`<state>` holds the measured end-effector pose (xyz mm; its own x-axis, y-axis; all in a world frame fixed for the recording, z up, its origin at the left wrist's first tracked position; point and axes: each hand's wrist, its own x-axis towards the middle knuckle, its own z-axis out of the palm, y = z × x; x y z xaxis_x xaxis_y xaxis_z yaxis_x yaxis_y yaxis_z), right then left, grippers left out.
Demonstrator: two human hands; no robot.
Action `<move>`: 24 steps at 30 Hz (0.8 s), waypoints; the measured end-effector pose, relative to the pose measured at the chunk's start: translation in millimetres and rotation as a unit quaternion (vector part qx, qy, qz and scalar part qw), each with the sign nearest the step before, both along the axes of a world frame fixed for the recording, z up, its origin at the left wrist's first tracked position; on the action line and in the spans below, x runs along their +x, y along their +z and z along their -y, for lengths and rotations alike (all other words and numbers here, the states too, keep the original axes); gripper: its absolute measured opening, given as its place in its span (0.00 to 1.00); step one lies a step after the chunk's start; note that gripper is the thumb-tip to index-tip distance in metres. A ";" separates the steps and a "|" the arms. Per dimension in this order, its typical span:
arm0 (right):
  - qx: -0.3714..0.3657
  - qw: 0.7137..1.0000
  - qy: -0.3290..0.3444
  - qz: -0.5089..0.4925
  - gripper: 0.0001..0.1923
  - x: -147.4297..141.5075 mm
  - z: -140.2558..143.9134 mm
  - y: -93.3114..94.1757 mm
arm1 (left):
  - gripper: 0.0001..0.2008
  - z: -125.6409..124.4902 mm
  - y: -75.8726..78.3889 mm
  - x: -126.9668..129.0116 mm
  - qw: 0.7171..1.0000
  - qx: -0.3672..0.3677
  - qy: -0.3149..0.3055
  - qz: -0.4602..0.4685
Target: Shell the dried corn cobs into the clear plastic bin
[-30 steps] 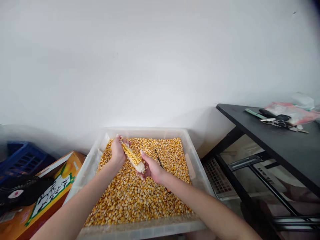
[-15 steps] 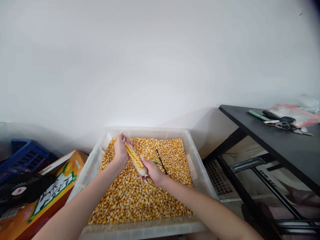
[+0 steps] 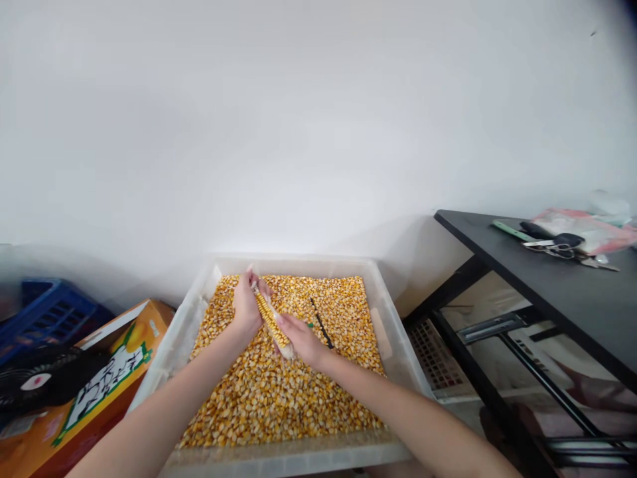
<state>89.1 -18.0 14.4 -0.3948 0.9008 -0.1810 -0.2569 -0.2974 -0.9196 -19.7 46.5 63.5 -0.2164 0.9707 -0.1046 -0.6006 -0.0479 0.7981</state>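
A dried corn cob [image 3: 270, 320] with yellow kernels is held over a clear plastic tub [image 3: 393, 348] full of loose corn kernels [image 3: 279, 392]. My left hand [image 3: 247, 305] grips the cob's far end. My right hand [image 3: 302, 340] grips its near, pale end. The cob slants from upper left to lower right between the hands. A thin black stick-like tool with a green tip [image 3: 321, 322] lies on the kernels just right of my right hand.
An orange printed carton [image 3: 107, 382] and a dark round object [image 3: 40, 385] sit left of the tub, a blue crate [image 3: 47, 311] behind them. A black table [image 3: 562, 282] at right carries scissors [image 3: 557, 243], a bag and small items. White wall behind.
Both hands and the cob have shifted slightly right, and the cob now stands a little steeper. The view has shifted slightly.
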 end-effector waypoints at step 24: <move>-0.081 0.994 0.059 -0.033 0.30 -1.9 2.6 7.4 | 0.17 4.0 4.8 3.7 0.998 -0.060 -0.024 0.028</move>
<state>87.2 -20.6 21.8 -0.5115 0.8089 -0.2898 -0.2697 -0.4713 -0.8397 -16.0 42.5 68.4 -0.1607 0.9597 -0.2305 -0.6431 0.0753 0.7621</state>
